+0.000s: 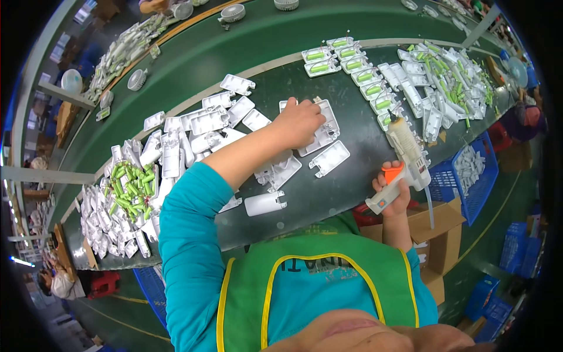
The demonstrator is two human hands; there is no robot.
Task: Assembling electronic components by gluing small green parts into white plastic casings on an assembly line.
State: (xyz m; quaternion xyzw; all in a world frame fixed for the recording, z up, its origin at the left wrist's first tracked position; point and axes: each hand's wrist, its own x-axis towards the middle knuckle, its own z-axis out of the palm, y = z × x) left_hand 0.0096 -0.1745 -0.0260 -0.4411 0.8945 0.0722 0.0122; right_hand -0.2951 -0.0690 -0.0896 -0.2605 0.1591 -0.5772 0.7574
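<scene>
My left hand (300, 124) reaches across the dark green work surface, its fingers curled at the edge of a white plastic housing half (328, 120). Part of that housing half is hidden under the hand. My right hand (394, 196) is closed round the handle of a hot glue gun (413, 158), with fingers at its orange trigger. The gun's nozzle points away from me, close to a column of white housing halves with green battery cells (373, 90). Nearer me than the left hand lie a loose housing half (330, 158) and another one, outer side up (265, 203).
At the left lie heaped white housings (108, 226) and green cells (132, 190). More parts (451, 82) pile up at far right. A green conveyor belt (199, 50) runs behind. A blue crate (448, 176) and cardboard box (446, 234) stand beside the right edge.
</scene>
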